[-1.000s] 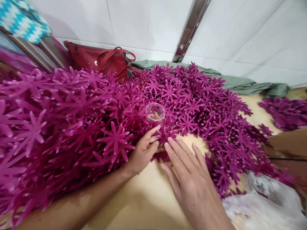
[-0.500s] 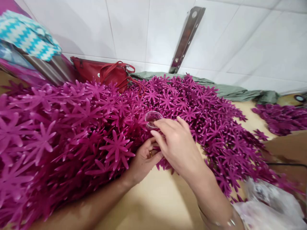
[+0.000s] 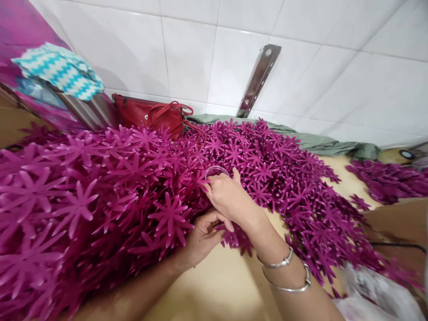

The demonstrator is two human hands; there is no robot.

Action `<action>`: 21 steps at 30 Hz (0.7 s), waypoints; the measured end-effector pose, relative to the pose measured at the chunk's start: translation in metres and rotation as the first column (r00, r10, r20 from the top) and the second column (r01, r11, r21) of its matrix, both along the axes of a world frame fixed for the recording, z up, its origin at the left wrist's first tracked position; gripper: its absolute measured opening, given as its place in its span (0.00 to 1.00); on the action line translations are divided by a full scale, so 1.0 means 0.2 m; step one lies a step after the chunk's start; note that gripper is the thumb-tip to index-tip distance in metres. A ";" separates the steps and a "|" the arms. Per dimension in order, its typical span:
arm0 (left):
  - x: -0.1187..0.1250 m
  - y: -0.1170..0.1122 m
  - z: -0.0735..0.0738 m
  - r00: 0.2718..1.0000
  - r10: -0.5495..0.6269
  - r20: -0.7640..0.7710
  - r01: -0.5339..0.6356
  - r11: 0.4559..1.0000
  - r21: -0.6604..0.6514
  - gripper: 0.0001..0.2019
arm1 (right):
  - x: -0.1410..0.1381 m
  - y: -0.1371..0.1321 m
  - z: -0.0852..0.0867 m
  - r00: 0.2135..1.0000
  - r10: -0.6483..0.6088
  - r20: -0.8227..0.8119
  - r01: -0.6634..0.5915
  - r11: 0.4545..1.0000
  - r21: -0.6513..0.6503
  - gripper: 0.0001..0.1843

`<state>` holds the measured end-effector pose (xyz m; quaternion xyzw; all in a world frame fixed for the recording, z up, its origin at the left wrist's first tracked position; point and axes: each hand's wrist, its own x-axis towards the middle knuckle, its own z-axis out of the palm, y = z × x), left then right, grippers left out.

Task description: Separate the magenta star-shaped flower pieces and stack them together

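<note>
Many-petalled magenta artificial flowers (image 3: 170,216) lie in a deep heap around both hands. A small clear round cup (image 3: 216,171) sits among them, its rim partly covered. My right hand (image 3: 230,196) crosses above my left, its fingers bent together at the cup's near edge and one finger sticking up. What lies between its fingertips is too small to make out. Below it, my left hand (image 3: 205,232) is curled, thumb and fingers closing toward each other beside magenta petals. My right hand hides part of it, and whatever it holds cannot be made out.
A red bag (image 3: 147,113) with straps lies behind the heap, against the white tiled wall (image 3: 187,58). Green cloth (image 3: 310,142) runs along the back. A metal bracket (image 3: 259,80) stands against the wall. Clear plastic (image 3: 374,290) is at lower right, and a blue-white zigzag cloth (image 3: 62,69) at upper left.
My right hand has turned, its fingers now pointing left at the cup's near edge instead of dipping into it. Bracelets on its wrist show more fully. The view has tilted up slightly.
</note>
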<state>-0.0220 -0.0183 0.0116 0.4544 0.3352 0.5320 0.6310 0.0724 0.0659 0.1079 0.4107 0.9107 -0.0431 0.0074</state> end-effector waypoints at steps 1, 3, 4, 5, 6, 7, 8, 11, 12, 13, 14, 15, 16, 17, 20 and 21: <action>0.00 0.00 0.01 1.000 -0.008 0.009 0.008 1.000 0.005 0.05 | 0.00 0.01 -0.01 1.000 0.001 -0.028 -0.001 1.000 0.005 0.24; 0.00 0.00 0.02 0.999 -0.030 0.022 0.029 1.000 0.002 0.04 | 0.00 0.02 -0.03 0.996 -0.034 -0.077 0.034 0.999 -0.001 0.25; -0.01 0.00 0.02 0.999 -0.038 0.021 0.038 0.999 -0.006 0.04 | 0.00 0.03 -0.03 0.994 -0.056 -0.092 0.055 0.998 -0.008 0.25; -0.01 0.00 0.02 0.999 -0.039 0.014 0.040 0.999 -0.014 0.04 | 0.00 0.04 -0.04 0.993 -0.070 -0.099 0.069 0.998 -0.011 0.25; -0.01 0.00 0.03 0.999 -0.032 0.002 0.032 0.999 -0.020 0.05 | 0.00 0.05 -0.04 0.992 -0.072 -0.101 0.072 0.997 -0.006 0.25; -0.01 -0.01 0.03 1.000 -0.016 -0.013 0.016 1.000 -0.018 0.05 | 0.00 0.05 -0.05 0.992 -0.069 -0.101 0.070 0.998 0.005 0.25; -0.01 -0.01 0.03 1.000 0.004 -0.028 -0.004 1.000 -0.008 0.05 | 0.00 0.05 -0.05 0.992 -0.066 -0.104 0.069 0.997 0.021 0.25; 0.00 0.00 0.03 0.998 0.047 -0.042 -0.045 0.998 0.045 0.06 | 0.01 0.04 -0.04 0.987 -0.072 -0.147 0.083 0.994 0.067 0.24; 0.00 0.00 0.03 0.998 0.046 -0.033 -0.044 0.997 0.060 0.06 | 0.01 0.04 -0.04 0.984 -0.071 -0.167 0.084 0.993 0.078 0.23; 0.00 0.00 0.03 0.999 0.035 -0.023 -0.033 0.997 0.067 0.06 | 0.02 0.04 -0.03 0.981 -0.064 -0.182 0.081 0.993 0.087 0.22; -0.01 0.00 0.03 1.000 0.024 -0.013 -0.023 0.998 0.067 0.05 | 0.02 0.04 -0.03 0.980 -0.054 -0.193 0.074 0.993 0.097 0.22; -0.01 0.00 0.03 1.000 0.017 -0.008 -0.016 0.998 0.061 0.04 | 0.03 0.04 -0.03 0.980 -0.043 -0.196 0.065 0.992 0.106 0.22; -0.01 0.00 0.03 1.000 0.016 -0.009 -0.015 0.999 0.052 0.04 | 0.03 0.04 -0.03 0.982 -0.028 -0.188 0.049 0.992 0.113 0.22; -0.01 0.00 0.03 1.000 0.018 -0.015 -0.018 0.999 0.037 0.03 | 0.03 0.05 -0.03 0.985 -0.008 -0.170 0.028 0.992 0.119 0.22; -0.01 0.00 0.01 0.999 0.019 -0.036 -0.020 0.999 -0.025 0.03 | 0.03 0.05 -0.05 0.993 0.044 -0.107 -0.031 0.992 0.125 0.22; -0.01 0.00 0.00 0.999 0.008 -0.034 -0.009 0.999 -0.050 0.04 | 0.02 0.04 -0.06 0.994 0.046 -0.102 -0.034 0.992 0.120 0.22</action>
